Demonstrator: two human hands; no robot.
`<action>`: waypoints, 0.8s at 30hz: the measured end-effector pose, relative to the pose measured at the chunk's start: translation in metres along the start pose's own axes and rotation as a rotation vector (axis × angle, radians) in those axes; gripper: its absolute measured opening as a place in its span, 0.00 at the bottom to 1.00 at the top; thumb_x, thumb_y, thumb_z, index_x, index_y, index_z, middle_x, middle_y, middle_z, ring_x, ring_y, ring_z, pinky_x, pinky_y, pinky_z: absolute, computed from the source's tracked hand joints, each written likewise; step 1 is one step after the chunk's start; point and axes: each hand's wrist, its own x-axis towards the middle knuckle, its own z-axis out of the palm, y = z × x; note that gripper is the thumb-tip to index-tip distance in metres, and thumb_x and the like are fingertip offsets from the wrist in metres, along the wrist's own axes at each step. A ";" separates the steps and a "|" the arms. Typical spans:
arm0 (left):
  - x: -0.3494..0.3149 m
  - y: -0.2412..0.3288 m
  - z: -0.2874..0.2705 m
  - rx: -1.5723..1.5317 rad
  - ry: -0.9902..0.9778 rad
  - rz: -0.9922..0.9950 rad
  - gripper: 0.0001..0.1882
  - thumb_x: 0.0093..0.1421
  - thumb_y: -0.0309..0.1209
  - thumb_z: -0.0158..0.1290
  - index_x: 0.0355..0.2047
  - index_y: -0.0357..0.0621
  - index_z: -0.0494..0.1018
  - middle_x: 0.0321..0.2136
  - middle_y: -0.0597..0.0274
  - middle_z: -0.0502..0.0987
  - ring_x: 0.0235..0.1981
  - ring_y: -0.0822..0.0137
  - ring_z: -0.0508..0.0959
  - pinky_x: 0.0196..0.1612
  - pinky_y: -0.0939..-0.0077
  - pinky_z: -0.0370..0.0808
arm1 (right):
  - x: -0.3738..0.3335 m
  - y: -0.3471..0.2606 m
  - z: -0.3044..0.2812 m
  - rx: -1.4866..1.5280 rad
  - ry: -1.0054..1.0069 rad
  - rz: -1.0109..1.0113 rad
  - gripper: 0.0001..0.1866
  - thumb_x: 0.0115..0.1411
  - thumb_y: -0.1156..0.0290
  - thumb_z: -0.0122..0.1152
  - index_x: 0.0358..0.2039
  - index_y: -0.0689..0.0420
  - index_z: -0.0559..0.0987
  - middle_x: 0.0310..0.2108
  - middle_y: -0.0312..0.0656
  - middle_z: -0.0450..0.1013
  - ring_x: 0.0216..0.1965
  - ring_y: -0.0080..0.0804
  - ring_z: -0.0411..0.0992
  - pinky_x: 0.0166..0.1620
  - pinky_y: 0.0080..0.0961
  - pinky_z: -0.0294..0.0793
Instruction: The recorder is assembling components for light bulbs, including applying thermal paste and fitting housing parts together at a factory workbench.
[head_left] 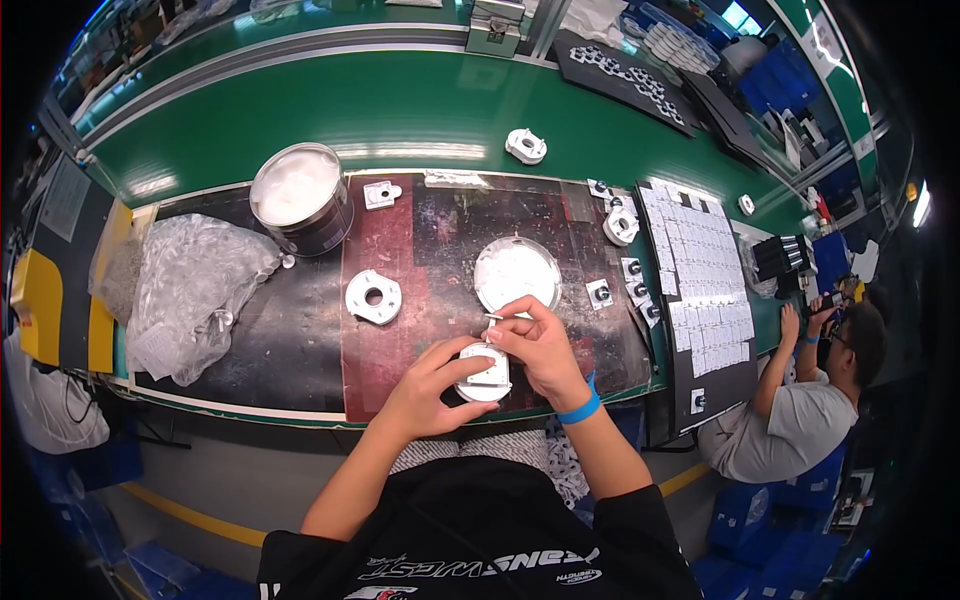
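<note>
Near the front edge of the bench, my left hand [425, 390] grips a round white plastic housing [485, 380] from its left side, thumb below and fingers above. My right hand [545, 358], with a blue band at the wrist, pinches a small white plastic piece [493, 320] at the housing's far edge. Whether the piece touches the housing cannot be made out. Just beyond my fingers lies a shallow round dish [518, 272] with white contents. Left of my hands rests a white ring-shaped part [374, 297] with a dark central hole.
At the left stand a tin of white paste [302, 200] and a clear bag of small white parts [200, 290]. Several small black-and-white parts [600, 294] lie to the right, beside a board with white sheets [700, 270]. A co-worker [790, 410] sits at far right.
</note>
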 end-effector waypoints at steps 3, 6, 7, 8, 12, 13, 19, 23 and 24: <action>0.000 -0.001 0.000 -0.012 0.004 0.000 0.33 0.45 0.32 0.77 0.53 0.47 0.79 0.56 0.48 0.78 0.53 0.47 0.80 0.55 0.58 0.77 | 0.000 0.002 0.000 -0.040 0.006 -0.026 0.15 0.65 0.82 0.67 0.50 0.61 0.74 0.40 0.46 0.82 0.44 0.30 0.82 0.49 0.25 0.82; -0.001 -0.002 0.000 -0.041 0.000 -0.016 0.32 0.46 0.33 0.77 0.53 0.48 0.79 0.56 0.48 0.77 0.54 0.46 0.79 0.56 0.57 0.77 | -0.001 0.003 0.000 -0.116 0.003 -0.115 0.14 0.64 0.82 0.68 0.48 0.62 0.76 0.41 0.44 0.81 0.45 0.27 0.81 0.49 0.23 0.81; -0.002 -0.003 0.000 -0.063 -0.003 -0.032 0.32 0.47 0.34 0.76 0.54 0.49 0.80 0.56 0.48 0.77 0.55 0.46 0.79 0.57 0.57 0.76 | -0.001 0.004 0.000 -0.160 -0.006 -0.179 0.13 0.64 0.81 0.70 0.47 0.63 0.77 0.42 0.42 0.81 0.45 0.24 0.80 0.49 0.21 0.81; -0.002 -0.002 -0.001 -0.061 -0.003 -0.032 0.32 0.47 0.34 0.76 0.54 0.49 0.80 0.56 0.48 0.77 0.55 0.46 0.79 0.57 0.57 0.76 | -0.002 0.003 0.000 -0.160 -0.007 -0.180 0.13 0.64 0.81 0.70 0.47 0.63 0.77 0.42 0.42 0.81 0.45 0.24 0.80 0.49 0.21 0.81; -0.001 0.000 -0.002 -0.067 -0.017 -0.034 0.32 0.47 0.34 0.76 0.54 0.49 0.80 0.56 0.48 0.77 0.55 0.46 0.79 0.57 0.57 0.76 | -0.006 -0.002 0.000 -0.305 -0.023 -0.291 0.12 0.60 0.83 0.72 0.44 0.63 0.80 0.43 0.44 0.82 0.44 0.27 0.81 0.48 0.24 0.82; -0.001 0.000 -0.002 -0.067 -0.018 -0.030 0.32 0.48 0.34 0.76 0.54 0.49 0.80 0.56 0.47 0.77 0.55 0.46 0.79 0.57 0.57 0.76 | -0.007 -0.003 -0.001 -0.371 -0.032 -0.317 0.12 0.59 0.83 0.73 0.43 0.64 0.82 0.43 0.44 0.82 0.44 0.27 0.81 0.47 0.25 0.82; -0.002 -0.001 -0.002 -0.078 -0.023 -0.048 0.32 0.47 0.34 0.76 0.54 0.48 0.80 0.56 0.47 0.77 0.55 0.45 0.79 0.57 0.57 0.76 | -0.006 -0.016 -0.004 -0.551 -0.119 -0.370 0.10 0.61 0.82 0.70 0.43 0.65 0.84 0.42 0.45 0.84 0.45 0.27 0.82 0.48 0.25 0.83; -0.002 0.001 -0.002 -0.082 -0.020 -0.046 0.32 0.47 0.34 0.76 0.54 0.48 0.80 0.57 0.46 0.77 0.55 0.45 0.79 0.58 0.57 0.76 | -0.002 -0.021 -0.011 -0.578 -0.161 -0.411 0.11 0.62 0.82 0.69 0.45 0.65 0.84 0.42 0.44 0.85 0.44 0.27 0.82 0.47 0.25 0.82; -0.002 0.001 -0.002 -0.083 -0.025 -0.052 0.32 0.48 0.34 0.76 0.54 0.48 0.80 0.57 0.46 0.77 0.56 0.45 0.79 0.58 0.57 0.76 | -0.003 -0.023 -0.010 -0.579 -0.162 -0.364 0.10 0.61 0.83 0.69 0.44 0.64 0.84 0.41 0.44 0.84 0.44 0.28 0.82 0.48 0.26 0.82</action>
